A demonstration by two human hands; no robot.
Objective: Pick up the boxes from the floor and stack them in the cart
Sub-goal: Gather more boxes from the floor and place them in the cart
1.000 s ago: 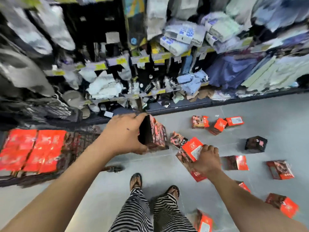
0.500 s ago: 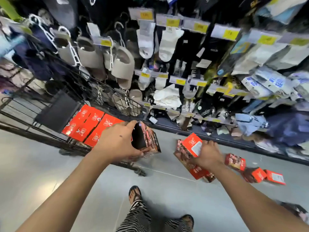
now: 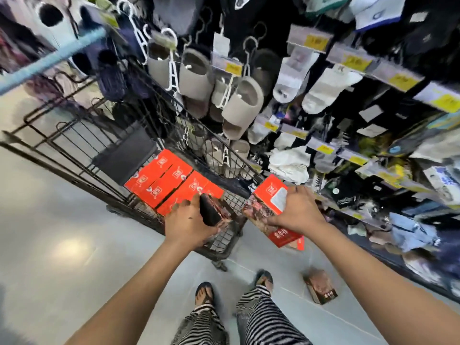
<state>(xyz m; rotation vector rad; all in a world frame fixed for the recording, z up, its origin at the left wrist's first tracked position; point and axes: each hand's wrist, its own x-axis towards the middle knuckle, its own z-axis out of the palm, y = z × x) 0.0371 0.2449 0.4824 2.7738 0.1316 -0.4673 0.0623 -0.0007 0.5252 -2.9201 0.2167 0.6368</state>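
Red boxes (image 3: 166,180) lie flat, side by side, in the bottom of the black wire cart (image 3: 124,158). Our left hand (image 3: 189,222) grips one more box (image 3: 214,212), a dark one with a picture on its side, and holds it tilted over the near corner of the cart, just by the red ones. Our right hand (image 3: 296,210) wraps its fingers round a small stack of boxes (image 3: 267,192) with a red top and a white label. We cannot tell how many are in that stack. It hangs in the air just to the right of the cart's corner, close to the box in our left hand but not touching it. One brown box (image 3: 321,287) lies on the grey floor (image 3: 62,220), near our right foot. Our legs are in striped trousers (image 3: 261,317), and our feet are in dark sandals (image 3: 204,292). Behind the cart, grey slippers (image 3: 241,103) hang on white hooks. To their right, white socks (image 3: 323,88) hang on a rack with yellow price tags (image 3: 353,62). A light blue bar (image 3: 49,61) crosses the top left corner.
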